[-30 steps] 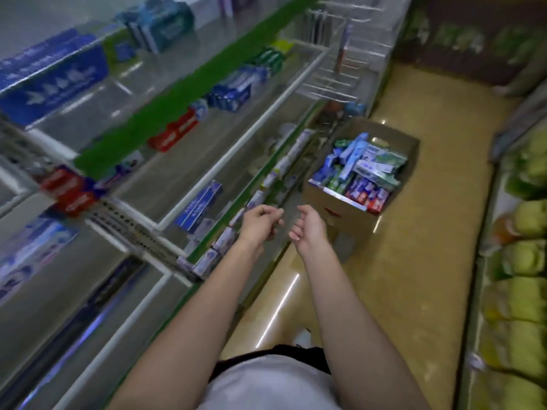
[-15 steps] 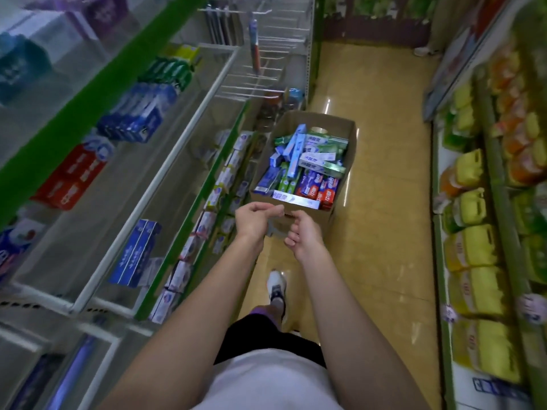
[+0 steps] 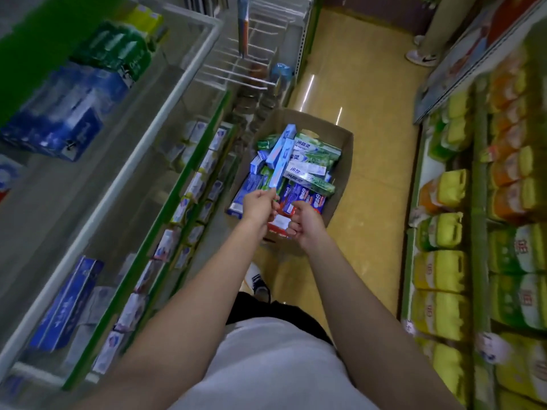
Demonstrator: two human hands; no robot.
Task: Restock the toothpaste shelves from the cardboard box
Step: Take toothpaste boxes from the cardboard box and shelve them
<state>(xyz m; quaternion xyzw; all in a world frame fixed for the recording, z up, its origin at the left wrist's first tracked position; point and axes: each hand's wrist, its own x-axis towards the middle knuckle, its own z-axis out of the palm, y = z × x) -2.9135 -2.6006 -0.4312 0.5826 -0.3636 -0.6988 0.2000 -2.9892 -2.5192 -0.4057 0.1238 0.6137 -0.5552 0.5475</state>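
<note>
Hands: left (image 3: pixel 260 202) and right (image 3: pixel 303 223) loosely curled, empty, over cardboard box (image 3: pixel 344 161); risk: heaped toothpaste cartons (image 3: pixel 307 168) slide, spill

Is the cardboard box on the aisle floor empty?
No: the cardboard box on the floor is packed with toothpaste cartons in blue, green and red.
</note>
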